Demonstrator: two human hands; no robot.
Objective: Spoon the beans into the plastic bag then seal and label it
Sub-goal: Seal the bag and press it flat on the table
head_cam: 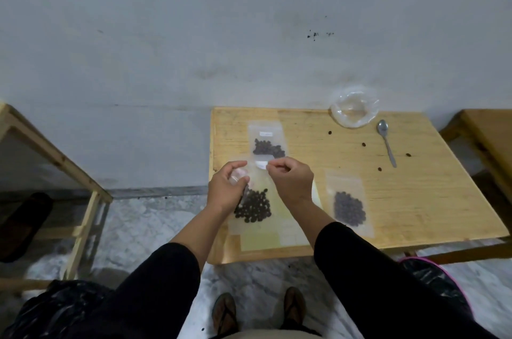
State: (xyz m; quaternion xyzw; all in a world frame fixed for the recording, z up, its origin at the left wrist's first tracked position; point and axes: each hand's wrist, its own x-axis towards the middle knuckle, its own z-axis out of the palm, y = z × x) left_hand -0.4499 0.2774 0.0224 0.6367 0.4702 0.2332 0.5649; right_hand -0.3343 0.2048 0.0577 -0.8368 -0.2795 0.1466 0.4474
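A clear plastic bag (253, 207) with a heap of dark beans lies on the wooden table (415, 200) under my hands. My left hand (225, 190) grips something small and clear, with a thin dark item below it. Just right of it, my right hand (291, 182) pinches a small white label (261, 164) over the top of the bag. Two more bean bags lie flat: one bearing a white label (268, 143) further back, one (347, 204) to the right. A metal spoon (386, 142) lies at the back right.
An empty clear plastic bowl (354, 110) stands at the table's back edge near the wall. Loose beans (363, 144) are scattered near the spoon. Pale paper sheets (263, 239) lie under the near bag. Wooden furniture stands to the left (52, 155) and right (487, 130).
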